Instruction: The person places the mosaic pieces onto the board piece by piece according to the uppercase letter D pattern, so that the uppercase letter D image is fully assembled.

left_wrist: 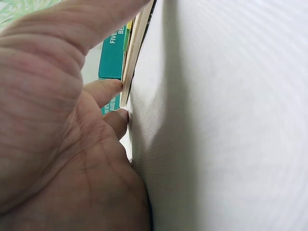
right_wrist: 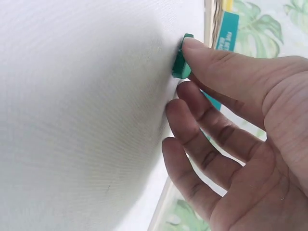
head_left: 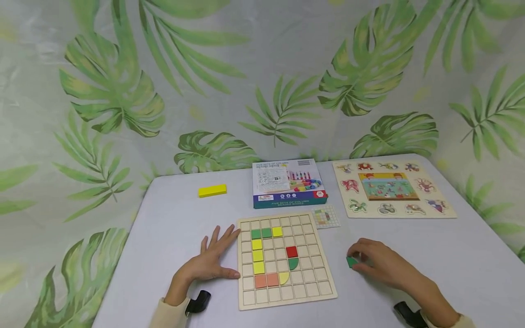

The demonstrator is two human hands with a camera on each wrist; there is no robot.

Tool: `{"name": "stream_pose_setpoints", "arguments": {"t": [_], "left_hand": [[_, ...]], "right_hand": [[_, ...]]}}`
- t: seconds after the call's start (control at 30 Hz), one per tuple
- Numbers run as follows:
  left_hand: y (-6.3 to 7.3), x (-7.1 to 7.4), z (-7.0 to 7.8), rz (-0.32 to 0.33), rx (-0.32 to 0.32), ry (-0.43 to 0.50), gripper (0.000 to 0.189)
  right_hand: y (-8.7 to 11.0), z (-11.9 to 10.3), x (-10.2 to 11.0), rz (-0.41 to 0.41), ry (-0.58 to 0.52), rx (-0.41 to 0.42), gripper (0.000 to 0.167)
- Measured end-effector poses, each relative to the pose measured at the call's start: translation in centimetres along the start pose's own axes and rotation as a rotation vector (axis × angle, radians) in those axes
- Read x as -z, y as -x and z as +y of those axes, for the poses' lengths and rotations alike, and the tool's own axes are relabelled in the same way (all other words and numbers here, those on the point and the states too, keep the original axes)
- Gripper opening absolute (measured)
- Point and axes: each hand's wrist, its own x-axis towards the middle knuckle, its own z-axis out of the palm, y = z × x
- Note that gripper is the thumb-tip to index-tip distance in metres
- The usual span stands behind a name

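Note:
A wooden grid board [head_left: 301, 287] lies on the white table. Two green squares and a yellow one fill a row near its top, with several yellow squares in a column below. Lower down are two salmon squares [head_left: 266, 280] and a pale yellow quarter-round tile [head_left: 284, 278]; a red square [head_left: 291, 251] stands above a green quarter-round tile [head_left: 293, 263]. My left hand [head_left: 211, 262], fingers spread, touches the board's left edge with thumb and fingertips. To the right of the board, my right hand [head_left: 379, 262] pinches a small green tile [right_wrist: 181, 62] between thumb and fingers, close over the tabletop.
A small printed pattern card [head_left: 326, 217] lies at the board's upper right corner. Behind the board sits a bead toy box [head_left: 289, 182]. A sea-animal puzzle board [head_left: 393, 189] lies at the back right, a yellow block [head_left: 212, 190] at the back left. Leaf-print cloth hangs behind the table.

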Motion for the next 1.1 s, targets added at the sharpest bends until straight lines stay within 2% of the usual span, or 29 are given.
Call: {"name": "stream_pose_setpoints", "arguments": {"t": [0.23, 0.5, 1.1], "left_hand": [[-0.1, -0.1, -0.1, 0.001, 0.002, -0.016, 0.114], [0.0, 0.1, 0.3, -0.004, 0.01, -0.016, 0.113], [-0.1, 0.0, 0.2, 0.003, 0.015, -0.012, 0.114]], "right_hand": [[-0.5, -0.1, 0.0, -0.036, -0.062, 0.011, 0.021], [-1.8, -1.1, 0.3, -0.017, -0.083, 0.062, 0.017], [-7.4, -5.0, -1.1, 0.028, -0.196, 0.131, 0.01]]}}
